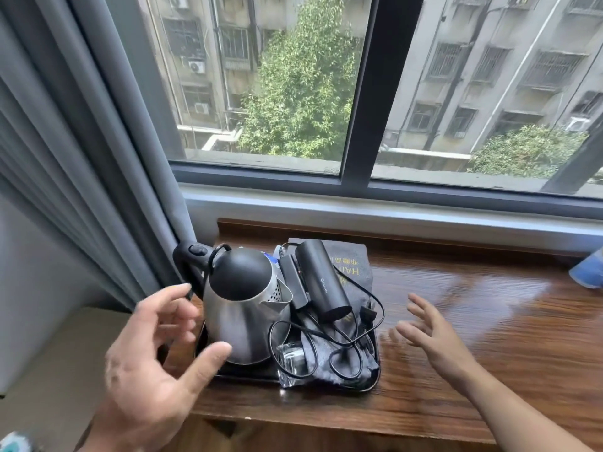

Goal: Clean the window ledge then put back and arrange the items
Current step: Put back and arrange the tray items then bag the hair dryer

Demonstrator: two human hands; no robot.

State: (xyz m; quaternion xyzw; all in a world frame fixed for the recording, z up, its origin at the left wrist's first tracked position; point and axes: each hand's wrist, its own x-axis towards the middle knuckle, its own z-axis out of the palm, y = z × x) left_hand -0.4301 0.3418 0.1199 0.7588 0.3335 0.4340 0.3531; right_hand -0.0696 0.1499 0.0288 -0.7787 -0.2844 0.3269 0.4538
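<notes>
A black tray [359, 388] sits at the left end of the wooden window ledge [473, 321]. On it stand a steel kettle [241, 308] with a black lid and handle, a black hair dryer [323, 278] with its coiled cord, a dark cloth bag [352, 265] with gold lettering and a wrapped glass [292, 357]. My left hand [156, 360] hovers beside the kettle, fingers spread and relaxed, holding nothing. My right hand [430, 334] is open above the ledge, just right of the tray, fingers spread and slightly blurred.
A grey curtain [98, 158] hangs at the left, touching the kettle handle. The window frame [359, 187] runs behind the ledge. A blue and white object [587, 272] lies at the ledge's far right. The ledge surface looks glossy.
</notes>
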